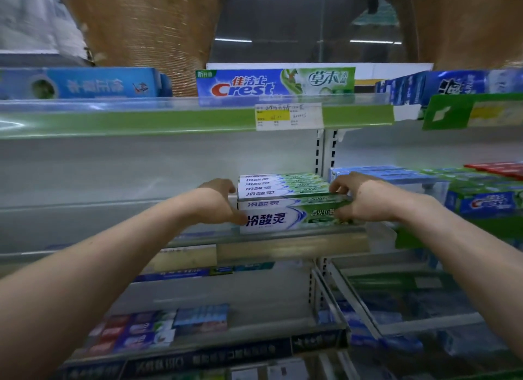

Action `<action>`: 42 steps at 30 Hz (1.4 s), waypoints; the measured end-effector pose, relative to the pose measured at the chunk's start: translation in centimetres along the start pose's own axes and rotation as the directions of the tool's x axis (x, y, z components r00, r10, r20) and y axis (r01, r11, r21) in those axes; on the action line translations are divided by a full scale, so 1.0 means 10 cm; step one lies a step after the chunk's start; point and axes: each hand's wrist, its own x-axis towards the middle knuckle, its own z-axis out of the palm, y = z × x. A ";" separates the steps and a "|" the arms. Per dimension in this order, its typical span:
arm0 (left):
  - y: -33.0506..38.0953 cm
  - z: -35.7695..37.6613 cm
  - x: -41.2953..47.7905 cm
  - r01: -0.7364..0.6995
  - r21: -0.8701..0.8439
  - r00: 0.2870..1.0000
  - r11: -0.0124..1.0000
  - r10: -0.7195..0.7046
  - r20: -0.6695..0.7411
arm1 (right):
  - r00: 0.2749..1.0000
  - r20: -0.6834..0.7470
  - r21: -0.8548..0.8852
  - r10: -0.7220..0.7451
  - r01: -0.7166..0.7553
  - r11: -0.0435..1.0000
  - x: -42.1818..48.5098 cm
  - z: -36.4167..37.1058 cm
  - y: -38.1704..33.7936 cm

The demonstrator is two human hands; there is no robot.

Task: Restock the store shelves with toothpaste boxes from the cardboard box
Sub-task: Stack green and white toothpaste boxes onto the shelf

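Two bare forearms reach in from the lower corners toward the toothpaste boxes (283,207), the green-and-white batch on the middle shelf (291,248).

Below the toothpaste boxes and nearer the camera, a lower shelf holds red, blue and white cartons (158,328), too blurred to read.

The left hand (218,201) grips the left end of the toothpaste boxes, thumb pressed on the front face and fingers curled round behind. The right hand (359,198) grips the right end, fingers hooked over the top and thumb on the front.

The toothpaste boxes stand at the shelf's front edge with their long axis running left to right along it. Printed faces point at the camera, and the tops show in rows one behind another.

Just right of them a slotted upright (325,150) divides the bays. Beyond it lie blue cartons (382,173) and a Crest pack (486,204).

Above them a green rail carries a price label (285,116). Over that, a Crest carton (274,82) lies lengthwise, with a blue carton (85,82) to its left.
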 end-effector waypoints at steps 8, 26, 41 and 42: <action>0.06 0.16 0.08 0.046 -0.169 0.999 0.985 -0.048 -0.005 | 1.000 -0.015 -0.010 -0.007 0.007 1.000 0.03 0.05 -0.02; 0.18 0.22 0.10 0.005 0.228 0.997 0.974 0.013 -0.079 | 0.996 -0.065 0.127 0.062 -0.053 0.991 0.05 0.12 0.09; 0.16 0.22 0.20 0.026 0.288 0.997 0.957 -0.002 -0.082 | 0.999 -0.028 0.063 0.039 -0.038 0.997 0.05 0.04 0.13; 0.16 0.22 0.20 0.029 0.289 0.996 0.957 -0.004 -0.087 | 0.999 -0.020 0.067 0.040 -0.039 0.997 0.05 0.04 0.13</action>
